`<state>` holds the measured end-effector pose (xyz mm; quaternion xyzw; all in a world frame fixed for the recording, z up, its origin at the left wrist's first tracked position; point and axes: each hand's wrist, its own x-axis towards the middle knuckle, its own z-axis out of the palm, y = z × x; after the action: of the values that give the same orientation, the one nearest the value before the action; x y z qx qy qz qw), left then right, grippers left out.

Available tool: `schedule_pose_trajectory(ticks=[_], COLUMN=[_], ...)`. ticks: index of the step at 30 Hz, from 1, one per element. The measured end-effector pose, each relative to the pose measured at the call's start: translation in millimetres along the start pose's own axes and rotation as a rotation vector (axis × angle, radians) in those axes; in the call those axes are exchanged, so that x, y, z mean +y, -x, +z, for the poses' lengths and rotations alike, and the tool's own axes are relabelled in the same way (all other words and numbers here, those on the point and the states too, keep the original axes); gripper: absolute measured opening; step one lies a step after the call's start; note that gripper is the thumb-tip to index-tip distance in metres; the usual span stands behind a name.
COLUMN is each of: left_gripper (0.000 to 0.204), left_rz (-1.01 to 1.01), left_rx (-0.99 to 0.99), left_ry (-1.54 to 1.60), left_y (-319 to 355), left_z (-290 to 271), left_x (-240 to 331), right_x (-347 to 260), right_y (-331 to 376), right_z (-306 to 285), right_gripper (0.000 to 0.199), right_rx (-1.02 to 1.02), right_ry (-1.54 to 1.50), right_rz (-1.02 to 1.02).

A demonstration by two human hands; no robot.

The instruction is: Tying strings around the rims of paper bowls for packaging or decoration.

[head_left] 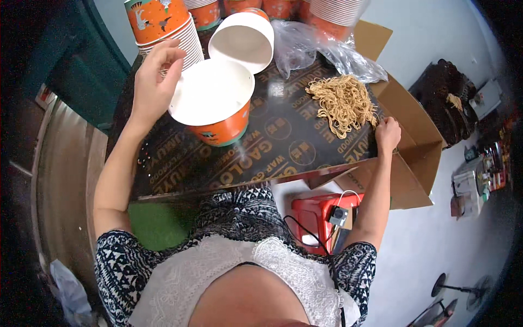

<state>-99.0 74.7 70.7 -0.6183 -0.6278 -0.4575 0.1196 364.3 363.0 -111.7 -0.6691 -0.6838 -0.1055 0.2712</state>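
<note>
My left hand (155, 82) is raised at the left rim of an orange paper bucket (220, 125) with a white inside, its fingers curled and the thumb held apart. Nothing shows between them. Just beyond that hand stands a tall stack of nested paper buckets (160, 24). Another bucket (239, 41) lies tipped behind the front one, its white mouth facing me. At the table's right edge my right hand (388, 135) is closed, knuckles up, beside a heap of thin tan strands (344, 103). Whatever its fingers hold is hidden. Noodles or rubber bands, I cannot tell which the strands are.
Crumpled clear plastic (327, 49) lies behind the heap, with more bucket stacks (335, 13) at the back. An open cardboard box (417, 136) stands against the right of the dark printed table (272, 147). A red stool (310, 218) carries a small device (338, 216) with cables.
</note>
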Motion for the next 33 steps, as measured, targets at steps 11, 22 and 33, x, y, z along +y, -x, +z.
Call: schedule_pose_trajectory(ticks=[11, 22, 33], left_gripper=[0.015, 0.014, 0.010], left_rz=[0.226, 0.383, 0.341], left_rx=[-0.238, -0.221, -0.028], left_ry=[0.148, -0.089, -0.200], left_y=[54, 74, 68], left_z=[16, 30, 34], left_x=[83, 106, 99], right_x=[4, -16, -60], right_y=[36, 26, -36], right_z=[-23, -25, -62], right_gripper=[0.020, 0.037, 0.018], right_rx=[0.105, 0.000, 0.144], right_ry=[-0.635, -0.209, -0.837], right_rz=[0.138, -0.205, -0.209])
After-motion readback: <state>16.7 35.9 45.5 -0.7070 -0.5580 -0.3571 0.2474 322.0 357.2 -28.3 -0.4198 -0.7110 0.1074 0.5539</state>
